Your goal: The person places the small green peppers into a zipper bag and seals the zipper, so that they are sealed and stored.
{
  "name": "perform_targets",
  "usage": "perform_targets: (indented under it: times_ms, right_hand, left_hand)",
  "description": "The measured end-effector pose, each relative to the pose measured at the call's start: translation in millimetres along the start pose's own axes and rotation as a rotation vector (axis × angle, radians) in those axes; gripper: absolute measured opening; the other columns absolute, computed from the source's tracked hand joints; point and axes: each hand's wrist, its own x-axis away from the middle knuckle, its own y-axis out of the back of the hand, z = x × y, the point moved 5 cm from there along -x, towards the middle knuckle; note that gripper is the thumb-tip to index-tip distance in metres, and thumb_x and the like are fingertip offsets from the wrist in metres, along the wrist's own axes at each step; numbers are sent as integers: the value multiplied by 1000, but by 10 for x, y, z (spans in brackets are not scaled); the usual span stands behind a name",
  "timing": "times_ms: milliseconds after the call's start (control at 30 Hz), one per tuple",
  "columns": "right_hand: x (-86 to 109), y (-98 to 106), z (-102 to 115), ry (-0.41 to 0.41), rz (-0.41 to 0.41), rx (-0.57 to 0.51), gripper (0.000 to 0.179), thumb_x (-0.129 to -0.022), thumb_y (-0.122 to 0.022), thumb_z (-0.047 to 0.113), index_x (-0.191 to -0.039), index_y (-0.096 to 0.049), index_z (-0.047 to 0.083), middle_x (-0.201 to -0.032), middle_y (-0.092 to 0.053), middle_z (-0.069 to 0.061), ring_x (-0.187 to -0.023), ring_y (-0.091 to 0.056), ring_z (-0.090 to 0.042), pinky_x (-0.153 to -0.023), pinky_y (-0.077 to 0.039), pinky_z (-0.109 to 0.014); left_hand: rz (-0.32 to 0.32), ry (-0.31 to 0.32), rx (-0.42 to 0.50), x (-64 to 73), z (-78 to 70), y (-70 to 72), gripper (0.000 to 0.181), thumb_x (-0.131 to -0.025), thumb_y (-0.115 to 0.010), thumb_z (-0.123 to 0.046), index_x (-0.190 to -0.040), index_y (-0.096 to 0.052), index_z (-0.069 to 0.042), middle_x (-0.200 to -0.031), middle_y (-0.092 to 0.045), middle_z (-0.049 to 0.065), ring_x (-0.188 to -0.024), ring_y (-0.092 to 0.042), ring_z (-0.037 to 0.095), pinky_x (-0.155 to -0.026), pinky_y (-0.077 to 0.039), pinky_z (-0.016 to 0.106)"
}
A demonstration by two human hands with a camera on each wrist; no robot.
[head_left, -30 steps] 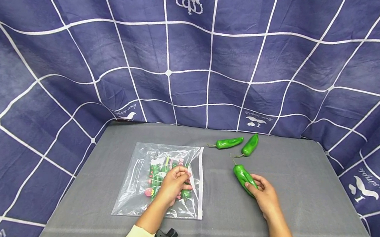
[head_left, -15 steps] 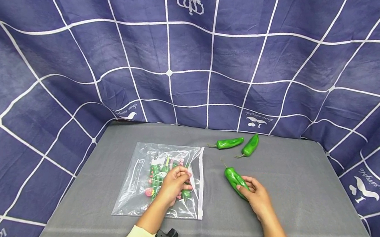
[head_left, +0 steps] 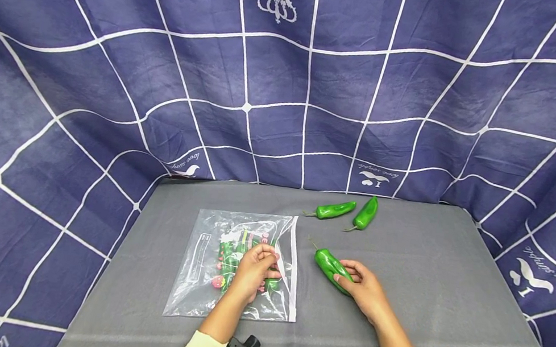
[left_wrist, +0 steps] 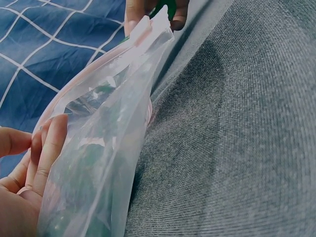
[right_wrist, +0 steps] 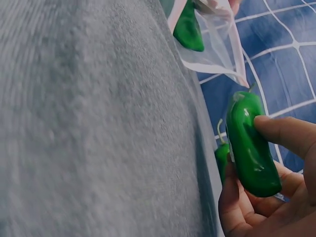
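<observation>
A clear zip bag (head_left: 192, 290) with a printed design lies on the grey table, its white zip edge facing right. My left hand (head_left: 252, 271) pinches the bag's upper layer near that edge, so the mouth stands parted, as the left wrist view of the bag (left_wrist: 94, 168) shows. Inside, a green pepper (right_wrist: 190, 32) appears in the right wrist view. My right hand (head_left: 366, 291) holds another green pepper (head_left: 331, 268) between thumb and fingers, stem pointing toward the bag, a short gap from its opening. The pepper's lower end is partly hidden by the fingers.
Two more green peppers, one lying sideways (head_left: 335, 210) and one slanted (head_left: 367, 213), rest at the back of the grey table (head_left: 431, 271). A blue curtain (head_left: 340, 83) with white lines stands behind and at the sides.
My right hand has moved left with the green pepper, bringing it closer to the bag's opening. The left hand, the bag and the two peppers at the back stay in place.
</observation>
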Motion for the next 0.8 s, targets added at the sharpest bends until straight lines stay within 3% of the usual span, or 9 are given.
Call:
perform_targets:
  times_ms: [400,500,633,800]
  right_hand:
    - [27,-133,50,17,28,-3,42,-88,-78,20,-127,-65,8,-117,-70,-12,-90,-63,-11,-73,-53,-21]
    - [23,-174,58,25,38,-9,42,-88,-77,19,-126,-65,6,-117,-70,-14,-89,-63,-11,-73,-53,-21]
    - [13,-233,74,24,50,-27,41,-88,-78,17,-125,-65,5,-115,-70,-14,-89,-64,-10,-74,-53,-20]
    - [10,-282,123,29,59,-37,41,-87,-78,17,-124,-65,4,-114,-70,-14,-90,-64,-12,-74,-53,-20]
  left_hand:
    - [0,-8,15,-5,7,-3,19,-93,-63,-16,-109,-58,-6,-82,-65,-2,-63,-72,14,-32,-28,18]
    - [9,-21,44,-12,1,-6,18,-93,-63,-12,-108,-57,-4,-82,-63,-1,-63,-71,15,-36,-38,18]
    - [21,-34,58,-17,6,-5,18,-93,-62,-10,-108,-56,-2,-83,-63,0,-63,-70,17,-39,-42,17]
    - [19,-21,30,-21,21,4,17,-93,-62,-14,-107,-57,-5,-82,-64,0,-63,-72,16,-35,-33,17]
